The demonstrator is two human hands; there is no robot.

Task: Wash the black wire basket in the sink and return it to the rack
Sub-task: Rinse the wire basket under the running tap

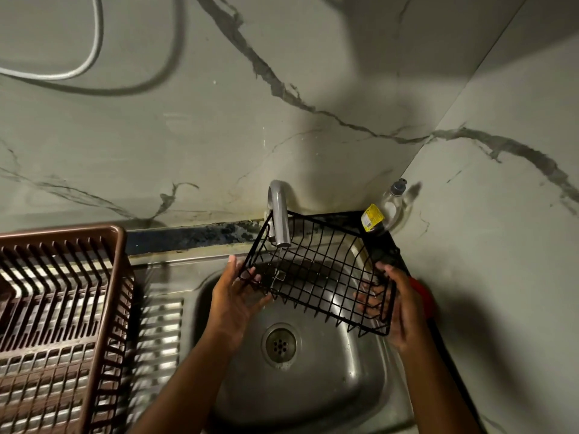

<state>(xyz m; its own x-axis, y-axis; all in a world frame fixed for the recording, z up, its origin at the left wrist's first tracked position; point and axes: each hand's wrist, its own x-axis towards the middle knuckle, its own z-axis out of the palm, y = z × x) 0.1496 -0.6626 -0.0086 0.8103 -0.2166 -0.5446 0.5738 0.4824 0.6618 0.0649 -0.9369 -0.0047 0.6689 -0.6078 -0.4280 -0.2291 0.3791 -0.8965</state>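
The black wire basket (316, 270) hangs tilted over the steel sink (351, 383), right under the grey tap spout (279, 214). My left hand (233, 300) grips the basket's left end, fingers curled through the wires. My right hand (399, 311) holds its right end, fingers inside the mesh and thumb on the rim. A thin stream of water seems to fall from the spout into the basket. The brown plastic dish rack (56, 324) stands on the drainboard at the left.
A clear soap bottle with a yellow label (380, 214) stands in the back right corner behind the basket. Something red (423, 296) lies right of my right hand. The sink drain (281, 344) lies below the basket. Marbled walls close in behind and to the right.
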